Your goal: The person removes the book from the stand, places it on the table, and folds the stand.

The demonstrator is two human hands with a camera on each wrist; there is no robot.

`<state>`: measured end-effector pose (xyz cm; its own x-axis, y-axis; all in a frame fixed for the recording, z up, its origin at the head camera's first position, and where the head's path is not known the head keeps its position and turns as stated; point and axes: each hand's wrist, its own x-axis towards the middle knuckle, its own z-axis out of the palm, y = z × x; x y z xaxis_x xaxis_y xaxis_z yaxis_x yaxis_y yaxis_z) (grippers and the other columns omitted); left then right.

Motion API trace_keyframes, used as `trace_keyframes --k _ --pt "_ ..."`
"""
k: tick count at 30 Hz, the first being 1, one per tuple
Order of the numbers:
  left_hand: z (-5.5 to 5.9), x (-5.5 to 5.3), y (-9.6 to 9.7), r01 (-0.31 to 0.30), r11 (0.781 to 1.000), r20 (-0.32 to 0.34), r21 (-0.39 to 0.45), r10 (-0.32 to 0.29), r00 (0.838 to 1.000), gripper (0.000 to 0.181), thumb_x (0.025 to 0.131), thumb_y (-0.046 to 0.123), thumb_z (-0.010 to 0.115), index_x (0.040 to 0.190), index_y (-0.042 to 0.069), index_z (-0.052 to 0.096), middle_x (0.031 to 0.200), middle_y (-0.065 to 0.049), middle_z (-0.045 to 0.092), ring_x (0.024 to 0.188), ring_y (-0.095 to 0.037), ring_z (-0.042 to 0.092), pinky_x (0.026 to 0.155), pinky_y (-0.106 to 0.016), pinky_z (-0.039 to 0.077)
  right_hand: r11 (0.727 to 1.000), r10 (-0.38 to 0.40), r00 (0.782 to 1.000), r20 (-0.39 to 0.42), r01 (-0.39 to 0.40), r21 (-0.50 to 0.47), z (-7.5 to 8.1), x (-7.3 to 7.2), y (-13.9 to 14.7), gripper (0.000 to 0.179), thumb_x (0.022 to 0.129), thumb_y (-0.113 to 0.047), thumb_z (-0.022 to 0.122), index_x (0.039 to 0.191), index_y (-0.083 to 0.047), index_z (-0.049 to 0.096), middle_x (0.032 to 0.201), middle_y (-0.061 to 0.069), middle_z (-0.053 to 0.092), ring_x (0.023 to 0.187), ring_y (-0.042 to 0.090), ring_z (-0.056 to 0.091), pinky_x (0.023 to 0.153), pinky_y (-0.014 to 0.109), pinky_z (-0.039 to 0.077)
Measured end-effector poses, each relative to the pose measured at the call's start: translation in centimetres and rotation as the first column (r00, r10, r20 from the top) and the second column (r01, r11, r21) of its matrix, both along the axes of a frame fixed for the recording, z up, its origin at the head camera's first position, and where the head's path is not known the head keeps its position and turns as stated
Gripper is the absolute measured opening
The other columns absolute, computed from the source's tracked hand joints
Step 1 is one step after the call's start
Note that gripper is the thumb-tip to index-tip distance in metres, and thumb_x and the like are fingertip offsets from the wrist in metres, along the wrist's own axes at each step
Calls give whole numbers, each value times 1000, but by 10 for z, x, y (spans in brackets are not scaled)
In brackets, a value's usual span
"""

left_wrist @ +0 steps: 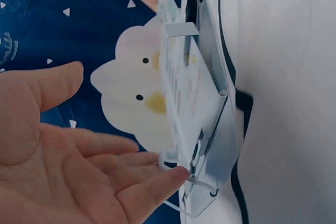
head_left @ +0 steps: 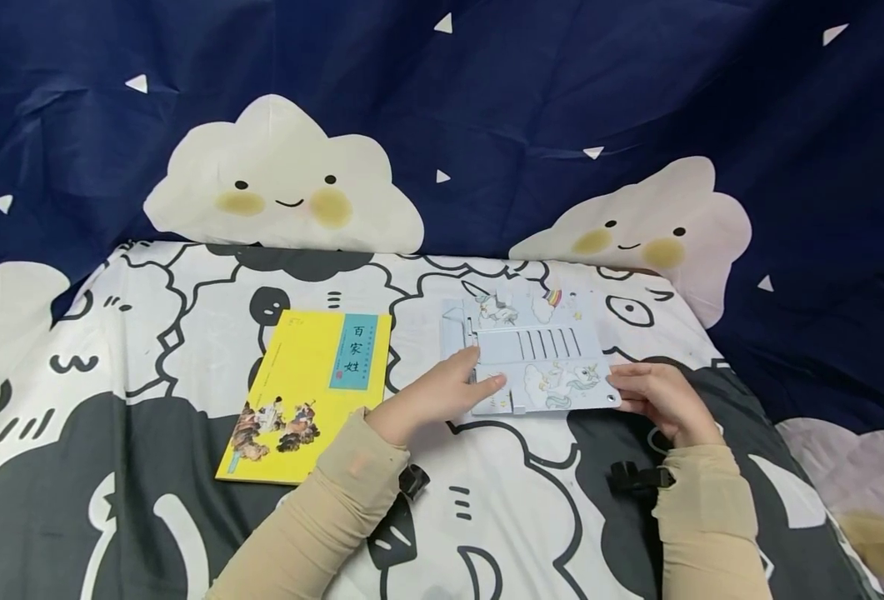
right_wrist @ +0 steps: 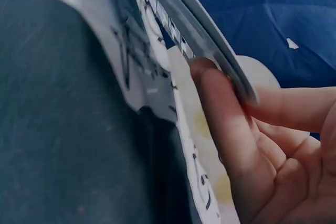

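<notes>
A pale blue folding book stand (head_left: 497, 346) with unicorn and rainbow prints and a row of slots lies on the cloth, its right side raised. My right hand (head_left: 662, 400) pinches the stand's panel at its near right corner. In the right wrist view the panel (right_wrist: 202, 22) sits between thumb and fingers. At the stand's left edge is my left hand (head_left: 442, 392), fingers extended. A fingertip meets a wire piece by the hinge in the left wrist view, where the stand (left_wrist: 191, 77) appears opened a little, one panel tilted off its base.
A yellow book (head_left: 284, 367) with a blue title panel lies left of the stand, close to my left forearm. The sheep-patterned cloth (head_left: 486, 500) covers the surface. Behind it hangs a dark blue curtain (head_left: 486, 100) with smiling clouds.
</notes>
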<state>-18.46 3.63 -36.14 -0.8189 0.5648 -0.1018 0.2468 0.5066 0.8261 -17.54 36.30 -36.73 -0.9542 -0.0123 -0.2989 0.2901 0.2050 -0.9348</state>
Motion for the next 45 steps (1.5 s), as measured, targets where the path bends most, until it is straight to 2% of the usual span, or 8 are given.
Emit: trace_keyframes --k 6,13,22,26,30,32,39,45 --pt "3 -2 -3 -2 993 -28 -119 -2 1000 74 104 42 47 152 -9 25 159 -24 29 149 -33 27 122 -43 26 998 30 997 73 -34 53 -9 -2 3 8 93 -8 65 99 -11 68 82 -10 70 70 1 67 63 17 57" --pt "0 -1 -4 -4 992 1 -127 4 1000 77 103 41 48 152 -12 21 162 -27 16 153 -34 13 125 -43 15 996 40 990 136 -49 70 -17 -5 5 41 94 -11 65 128 10 54 82 -8 70 68 1 68 65 18 58" --pt "-7 4 2 14 976 68 -219 1 998 87 102 44 49 152 -15 9 162 -31 2 153 -38 2 125 -45 12 998 52 983 174 -59 32 -23 -5 8 56 95 -12 66 138 15 43 85 -6 71 73 3 70 69 19 59" --pt "-10 5 5 18 972 66 -234 -3 998 90 101 46 50 153 -14 6 162 -30 -2 154 -37 -1 125 -44 12 997 77 981 179 -70 -44 -25 -4 11 41 96 -9 63 131 9 51 88 -4 70 77 5 71 71 20 59" --pt "-13 7 8 6 967 50 -253 7 999 90 101 47 49 153 -12 5 163 -28 -4 154 -36 -1 126 -43 11 992 88 980 178 -71 -101 -27 -3 12 12 97 -6 62 108 -8 65 89 -3 71 79 6 71 72 20 59" --pt "-14 7 8 0 962 41 -271 12 999 90 101 47 49 154 -12 6 164 -27 -3 154 -35 0 126 -42 11 990 92 980 174 -72 -118 -27 -3 12 10 96 -6 62 100 -14 66 89 -3 71 79 7 71 72 20 59" --pt "-17 2 14 32 917 -2 -398 -35 999 84 103 47 46 154 -11 12 164 -25 5 154 -32 6 125 -41 16 988 105 981 164 -84 -129 -28 -2 14 13 96 -5 62 99 -17 67 90 -3 71 80 7 71 73 21 59" --pt "-13 4 23 23 849 -35 -528 -49 998 82 102 45 48 154 -10 16 164 -24 10 155 -31 9 124 -43 19 991 109 981 163 -94 -99 -30 -4 15 16 96 -7 62 113 -7 62 90 -4 72 80 6 72 73 21 59"
